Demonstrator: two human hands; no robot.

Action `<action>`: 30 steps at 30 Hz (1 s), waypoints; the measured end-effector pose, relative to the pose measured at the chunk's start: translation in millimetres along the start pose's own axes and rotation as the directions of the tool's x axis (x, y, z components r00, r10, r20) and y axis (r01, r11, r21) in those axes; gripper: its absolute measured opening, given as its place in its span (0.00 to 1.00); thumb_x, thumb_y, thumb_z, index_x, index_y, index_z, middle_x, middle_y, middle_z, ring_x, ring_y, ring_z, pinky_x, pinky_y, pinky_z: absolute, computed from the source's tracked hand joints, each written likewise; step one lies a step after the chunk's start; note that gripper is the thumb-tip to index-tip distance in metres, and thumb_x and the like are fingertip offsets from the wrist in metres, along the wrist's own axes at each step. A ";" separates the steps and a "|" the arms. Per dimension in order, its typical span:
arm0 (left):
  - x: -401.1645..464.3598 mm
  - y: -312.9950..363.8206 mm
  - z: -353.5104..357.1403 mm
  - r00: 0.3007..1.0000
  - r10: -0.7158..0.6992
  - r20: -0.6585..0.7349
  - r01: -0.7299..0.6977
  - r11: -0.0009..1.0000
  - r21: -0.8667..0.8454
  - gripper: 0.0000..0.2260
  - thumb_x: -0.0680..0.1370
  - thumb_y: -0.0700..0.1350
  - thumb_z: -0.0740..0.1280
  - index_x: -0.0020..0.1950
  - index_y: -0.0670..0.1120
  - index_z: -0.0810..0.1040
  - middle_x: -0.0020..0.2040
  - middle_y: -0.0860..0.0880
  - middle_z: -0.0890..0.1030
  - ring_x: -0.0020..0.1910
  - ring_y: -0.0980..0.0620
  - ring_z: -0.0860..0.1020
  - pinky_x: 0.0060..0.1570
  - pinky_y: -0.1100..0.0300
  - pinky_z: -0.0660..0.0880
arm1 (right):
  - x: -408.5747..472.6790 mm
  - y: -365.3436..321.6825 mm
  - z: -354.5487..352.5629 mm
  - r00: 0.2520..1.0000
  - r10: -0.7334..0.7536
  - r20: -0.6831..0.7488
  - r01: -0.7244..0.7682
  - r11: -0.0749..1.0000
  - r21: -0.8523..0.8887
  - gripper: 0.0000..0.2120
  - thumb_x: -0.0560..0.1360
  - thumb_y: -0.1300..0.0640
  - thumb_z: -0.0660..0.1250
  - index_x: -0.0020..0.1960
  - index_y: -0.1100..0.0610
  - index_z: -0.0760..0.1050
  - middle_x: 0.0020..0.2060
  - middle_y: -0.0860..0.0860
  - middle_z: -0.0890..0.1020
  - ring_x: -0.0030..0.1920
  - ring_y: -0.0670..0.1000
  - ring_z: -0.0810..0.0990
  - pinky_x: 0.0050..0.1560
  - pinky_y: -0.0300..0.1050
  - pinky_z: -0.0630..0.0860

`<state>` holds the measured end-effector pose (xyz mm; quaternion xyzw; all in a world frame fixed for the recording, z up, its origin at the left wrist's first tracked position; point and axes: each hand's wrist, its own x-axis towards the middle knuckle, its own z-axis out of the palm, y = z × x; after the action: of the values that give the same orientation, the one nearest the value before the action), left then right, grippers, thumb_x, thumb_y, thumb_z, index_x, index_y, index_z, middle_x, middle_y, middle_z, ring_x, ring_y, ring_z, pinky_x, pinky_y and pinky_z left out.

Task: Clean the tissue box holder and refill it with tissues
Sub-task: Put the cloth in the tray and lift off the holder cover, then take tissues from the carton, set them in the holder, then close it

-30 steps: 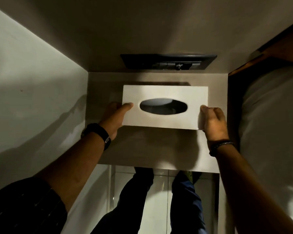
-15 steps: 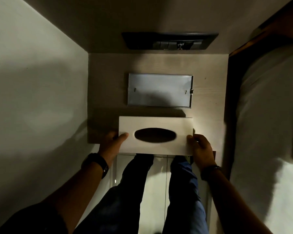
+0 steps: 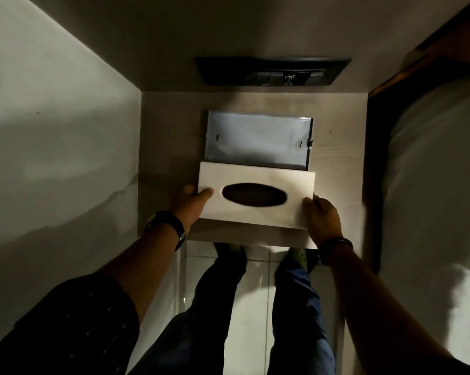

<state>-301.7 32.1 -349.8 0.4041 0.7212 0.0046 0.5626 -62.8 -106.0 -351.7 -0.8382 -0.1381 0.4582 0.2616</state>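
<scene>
I hold a pale rectangular tissue box cover [image 3: 258,180] with a dark oval slot in its middle. My left hand [image 3: 189,205] grips its left end, thumb on the front face. My right hand [image 3: 321,220] grips its right end. Just above the cover, a shiny metal back tray of the tissue holder [image 3: 256,139] is fixed flat on a beige panel [image 3: 168,136]; its inside looks bare, with two small keyhole slots. The cover's top edge overlaps the tray's lower edge.
A dark recessed fitting [image 3: 273,71] sits in the surface above the panel. A pale wall [image 3: 60,136] closes the left side and a dark wooden frame [image 3: 377,163] the right. Below are my legs [image 3: 220,307] and shoes on a light tiled floor [image 3: 255,307].
The cover came off the metal tray and moved down toward me, baring the tray. From half a second ago it has risen slightly, and its top edge meets the tray's lower edge.
</scene>
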 end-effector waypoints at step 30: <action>-87.4 41.6 14.6 0.981 0.190 -0.033 -0.181 0.966 0.184 0.17 0.76 0.45 0.69 0.63 0.43 0.74 0.62 0.42 0.77 0.59 0.43 0.76 0.55 0.54 0.73 | -76.1 -59.9 -90.0 0.985 0.024 -0.171 0.006 0.985 0.175 0.15 0.79 0.57 0.63 0.61 0.65 0.77 0.52 0.59 0.81 0.55 0.58 0.78 0.64 0.55 0.72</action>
<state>-262.2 2.2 -265.4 0.5188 0.6918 0.0020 0.5022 -27.9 -120.5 -225.0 -0.8491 -0.0704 0.3955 0.3430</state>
